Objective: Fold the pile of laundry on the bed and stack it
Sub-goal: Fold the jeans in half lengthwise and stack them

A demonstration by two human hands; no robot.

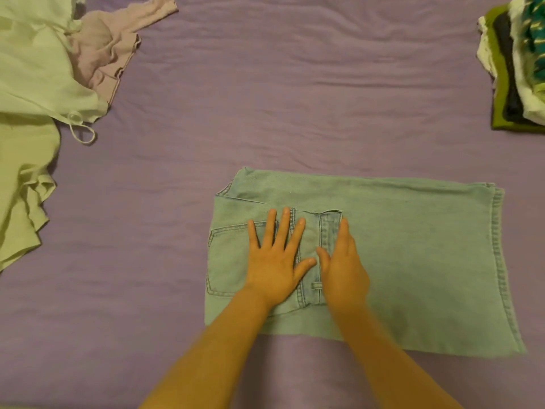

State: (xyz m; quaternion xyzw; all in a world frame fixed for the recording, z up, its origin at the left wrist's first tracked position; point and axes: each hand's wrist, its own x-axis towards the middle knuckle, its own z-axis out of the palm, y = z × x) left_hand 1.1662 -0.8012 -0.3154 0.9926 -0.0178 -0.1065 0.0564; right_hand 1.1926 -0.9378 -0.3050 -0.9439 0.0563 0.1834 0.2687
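Jeans (413,261) flat under fingers (283,228)

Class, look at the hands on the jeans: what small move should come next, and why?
Probably fold the right half over. Both the left hand and right hand press flat at the waistband of the jeans, whose legs stretch rightward, too long for the folded stack.

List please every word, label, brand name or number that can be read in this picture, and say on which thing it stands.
None: no readable text shows in this view.
The jeans show only stitching and a back pocket, no brand patch or tag in sight.
The folded stack has a teal pattern on top, blurred, with no letters that can be made out.
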